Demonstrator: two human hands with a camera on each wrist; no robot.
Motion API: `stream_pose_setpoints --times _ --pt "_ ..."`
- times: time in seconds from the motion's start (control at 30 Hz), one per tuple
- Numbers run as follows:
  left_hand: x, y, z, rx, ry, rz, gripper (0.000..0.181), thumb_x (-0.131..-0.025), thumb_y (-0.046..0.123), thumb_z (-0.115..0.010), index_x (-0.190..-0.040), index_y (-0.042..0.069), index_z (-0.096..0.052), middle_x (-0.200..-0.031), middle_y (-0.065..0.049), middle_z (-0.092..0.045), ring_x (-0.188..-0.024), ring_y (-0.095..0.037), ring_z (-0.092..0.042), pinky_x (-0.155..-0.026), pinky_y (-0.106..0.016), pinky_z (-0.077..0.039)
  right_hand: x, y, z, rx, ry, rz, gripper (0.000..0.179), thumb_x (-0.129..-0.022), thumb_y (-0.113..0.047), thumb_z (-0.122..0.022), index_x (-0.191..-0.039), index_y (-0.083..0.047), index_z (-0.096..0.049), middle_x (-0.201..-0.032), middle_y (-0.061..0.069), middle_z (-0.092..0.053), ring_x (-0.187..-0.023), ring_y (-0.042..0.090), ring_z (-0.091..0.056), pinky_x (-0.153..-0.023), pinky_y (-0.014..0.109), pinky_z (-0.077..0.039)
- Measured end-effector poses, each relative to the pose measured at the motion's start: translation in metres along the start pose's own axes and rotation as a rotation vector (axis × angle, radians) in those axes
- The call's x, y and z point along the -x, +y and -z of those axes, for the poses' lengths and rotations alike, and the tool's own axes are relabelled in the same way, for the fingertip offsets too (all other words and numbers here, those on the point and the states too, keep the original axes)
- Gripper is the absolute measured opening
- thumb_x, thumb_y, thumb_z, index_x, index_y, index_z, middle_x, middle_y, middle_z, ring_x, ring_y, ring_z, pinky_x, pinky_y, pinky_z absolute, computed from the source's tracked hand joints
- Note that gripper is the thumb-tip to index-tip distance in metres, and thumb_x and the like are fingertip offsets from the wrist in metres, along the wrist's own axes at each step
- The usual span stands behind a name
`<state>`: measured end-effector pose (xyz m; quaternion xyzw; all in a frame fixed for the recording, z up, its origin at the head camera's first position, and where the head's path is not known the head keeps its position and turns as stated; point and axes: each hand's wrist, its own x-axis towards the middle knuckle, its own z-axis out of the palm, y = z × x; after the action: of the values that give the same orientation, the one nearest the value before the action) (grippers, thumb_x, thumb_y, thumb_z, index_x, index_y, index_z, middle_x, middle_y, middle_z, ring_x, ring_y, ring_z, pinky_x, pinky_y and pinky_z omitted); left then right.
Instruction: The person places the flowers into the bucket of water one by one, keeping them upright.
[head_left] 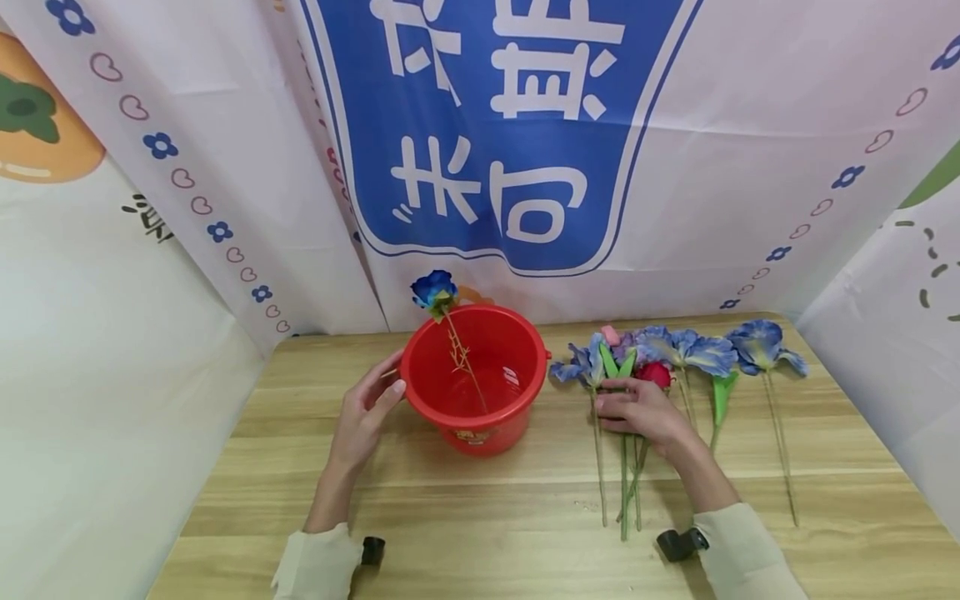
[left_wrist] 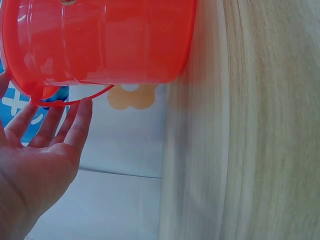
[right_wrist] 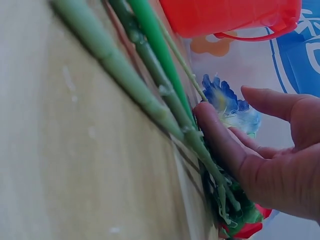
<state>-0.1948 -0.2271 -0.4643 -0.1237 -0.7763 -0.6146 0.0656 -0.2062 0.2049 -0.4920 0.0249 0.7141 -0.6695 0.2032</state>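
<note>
Nearest, pale sleeves (head_left: 322,558) and black wrist devices (head_left: 678,546) lay above the wood-grain table (head_left: 465,533). Beyond, the right hand (head_left: 643,410) rested among loose green stems (head_left: 624,483), thumb well apart from the index finger; whether that fingertip pressed a stem, could not tell. The left hand (head_left: 362,421) touched the left side of the red bucket (head_left: 506,433), fingers nearly straight and slightly apart, tips at its handle (left_wrist: 75,102). Bucket stood upright on the table, left of the loose flowers. Contents: one blue rose (head_left: 433,292), stem slanting down inside, bloom above the far-left rim. Right of the bucket, a red rose (head_left: 655,374) and blue ruffled blooms (head_left: 759,346) lay toward the table's far edge. Farthest, a white cloth (head_left: 705,208) hung with a blue panel (head_left: 600,192).
</note>
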Motion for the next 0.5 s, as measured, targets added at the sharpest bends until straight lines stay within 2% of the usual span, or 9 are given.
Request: stream_pose_setpoints --times 0.1,0.27,0.37,0.5 --pt "-0.0002 -0.0003 -0.0002 0.002 0.004 0.002 0.05 -0.11 0.02 -0.06 -0.159 0.013 -0.052 -0.159 -0.013 -0.056 -0.133 -0.015 -0.061 -0.1 -0.017 -0.059 -0.0005 -0.0002 -0.0011 -0.031 0.022 -0.006 0.065 -0.105 -0.003 -0.065 -0.16 0.012 -0.032 -0.149 0.035 -0.058 -0.115 0.025 -0.076 -0.098 0.038 -0.065" --pt "0.0 -0.0001 0.0005 0.0 0.004 0.007 0.051 -0.11 0.02 -0.06 -0.159 0.013 -0.052 -0.159 -0.014 -0.056 -0.133 -0.013 -0.061 -0.101 -0.019 -0.059 -0.0009 -0.003 -0.0028 -0.108 0.075 0.006 0.061 -0.101 0.004 -0.067 -0.154 0.014 -0.039 -0.13 0.024 -0.074 -0.101 0.017 -0.079 -0.089 0.033 -0.068" --pt "0.0004 0.0004 0.0004 0.002 0.003 0.008 0.051 -0.11 0.02 -0.061 -0.159 0.014 -0.052 -0.159 -0.013 -0.056 -0.132 -0.011 -0.061 -0.101 -0.02 -0.06 0.0002 -0.0051 -0.0029 -0.129 0.083 0.021 0.058 -0.1 0.006 -0.068 -0.151 0.015 -0.042 -0.126 0.018 -0.076 -0.099 0.016 -0.08 -0.087 0.032 -0.068" --pt "0.0001 0.001 0.0007 0.004 -0.003 0.003 0.051 -0.11 0.021 -0.06 -0.16 0.014 -0.051 -0.16 -0.013 -0.056 -0.132 -0.01 -0.061 -0.101 -0.018 -0.059 0.0038 -0.0096 -0.0026 -0.126 0.083 0.05 0.058 -0.1 0.004 -0.07 -0.151 0.014 -0.044 -0.129 0.017 -0.074 -0.102 0.016 -0.079 -0.092 0.034 -0.067"
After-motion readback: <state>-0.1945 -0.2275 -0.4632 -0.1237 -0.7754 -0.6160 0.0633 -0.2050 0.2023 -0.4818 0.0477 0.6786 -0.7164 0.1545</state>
